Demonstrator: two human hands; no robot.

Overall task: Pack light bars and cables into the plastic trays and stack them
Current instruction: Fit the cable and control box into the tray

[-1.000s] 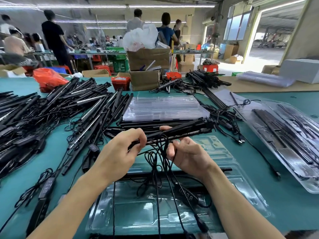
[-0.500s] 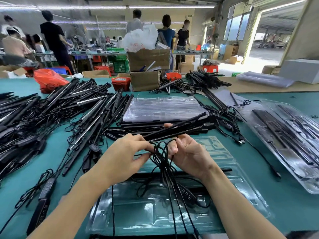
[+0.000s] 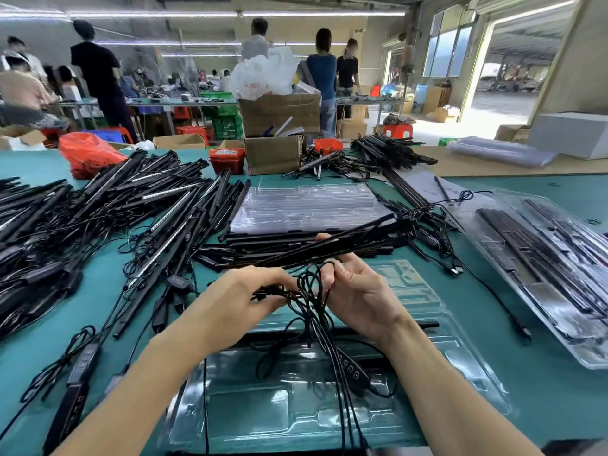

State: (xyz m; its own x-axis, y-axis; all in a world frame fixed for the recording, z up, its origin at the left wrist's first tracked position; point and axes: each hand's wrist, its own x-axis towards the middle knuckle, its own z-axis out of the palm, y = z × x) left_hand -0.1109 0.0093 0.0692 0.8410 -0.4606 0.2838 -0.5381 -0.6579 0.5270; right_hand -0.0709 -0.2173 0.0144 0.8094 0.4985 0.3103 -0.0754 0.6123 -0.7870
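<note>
The right hand (image 3: 358,291) grips a bundle of black light bars (image 3: 342,245) and pinches cable loops at its fingertips, while the left hand (image 3: 240,301) pinches the tangled black cables (image 3: 311,311) beside it; both hover over the open plastic tray (image 3: 454,350) in front of the person. That tray holds one bar across its middle and a dangling inline controller (image 3: 353,370), so it looks only partly filled. To the right lies a stack of packed trays (image 3: 559,258); beyond the hands sits a pile of empty trays (image 3: 306,205). The large heap of loose bars (image 3: 108,218) on the left suggests much packing remains.
</note>
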